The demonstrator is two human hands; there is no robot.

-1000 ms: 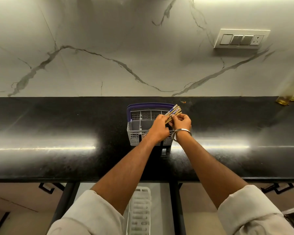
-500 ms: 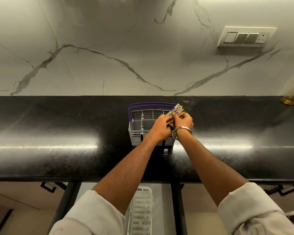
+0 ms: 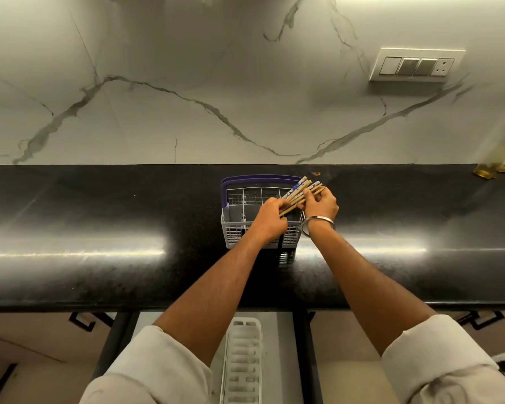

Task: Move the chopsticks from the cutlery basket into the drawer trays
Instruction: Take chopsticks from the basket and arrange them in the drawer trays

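A bundle of slim wooden chopsticks with blue-and-white patterned tops [image 3: 299, 192] is lying tilted across the top of the white plastic lattice cutlery basket with a purple handle [image 3: 233, 228], which is standing on the black polished stone counter [image 3: 99, 228] about midway between its back edge and its front edge. The patterned ends are pointing up toward the basket's back right corner, and the plain ends are angling down toward the person.

The left hand [image 3: 270, 218] is curling its fingers around the lower, plain part of the bundle. The right hand [image 3: 321, 204], wearing a metal bangle [image 3: 317, 225] at the wrist, is pinching the upper part just below the patterned tops. Both hands are gripping the sticks; neither is loose.

The sticks look light, stiff and smooth, so weight is probably no trouble, but a loose bundle of thin rods is likely to fan out or let one slip away if held at one end only. Taking hold near the middle, with the fingers wrapped round all of them at once, would seem the safest grip, keeping the ends level so none slides free.

Below the counter's front edge, a white slotted plastic drawer tray [image 3: 242, 360] is showing in the open drawer, between the two forearms. No chopsticks are visible in it.
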